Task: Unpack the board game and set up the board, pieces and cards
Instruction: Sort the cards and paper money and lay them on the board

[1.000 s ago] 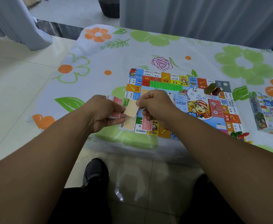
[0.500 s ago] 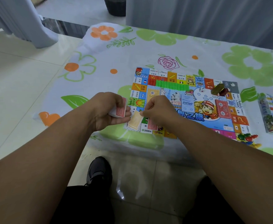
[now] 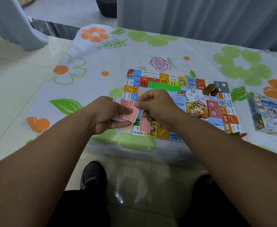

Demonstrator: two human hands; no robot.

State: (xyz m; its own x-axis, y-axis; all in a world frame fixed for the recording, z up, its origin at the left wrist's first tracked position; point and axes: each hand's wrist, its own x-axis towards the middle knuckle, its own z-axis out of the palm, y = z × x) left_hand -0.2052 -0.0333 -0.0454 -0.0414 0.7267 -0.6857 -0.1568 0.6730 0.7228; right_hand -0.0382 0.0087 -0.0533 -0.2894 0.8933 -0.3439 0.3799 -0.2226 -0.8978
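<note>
Grip of the left hand [image 3: 107, 115] curls round a small fan of pink paper notes [image 3: 132, 112], thumb on top. The right hand [image 3: 157, 107] pinches the upper corner of the front note between thumb and forefinger. Paper this thin and slick likely clings, so two notes may peel off as one, or the fan may slide from under the thumb and scatter.

At 6 o'clock just below the hands, a single pink note [image 3: 144, 126] and a tan pile [image 3: 126, 128] lie flat at the near edge of the board [image 3: 229, 118]. A careless wrist could sweep them onto the tiled floor [image 3: 19, 79], since the board sits close to the edge of the floral cloth [image 3: 134, 46].

Outward, the board is a flat, glossy printed rectangle. A ridged green plastic strip [image 3: 164, 86] lies at its 12 o'clock, with a small white die [image 3: 193, 90] beside it. Blocky gold and brown pieces [image 3: 210, 90] sit at 1 o'clock, and a pink card stack [image 3: 214, 108] lies right of centre. The glossy cardboard box [image 3: 272, 115] rests on the cloth at 3 o'clock, apart from the board.
</note>
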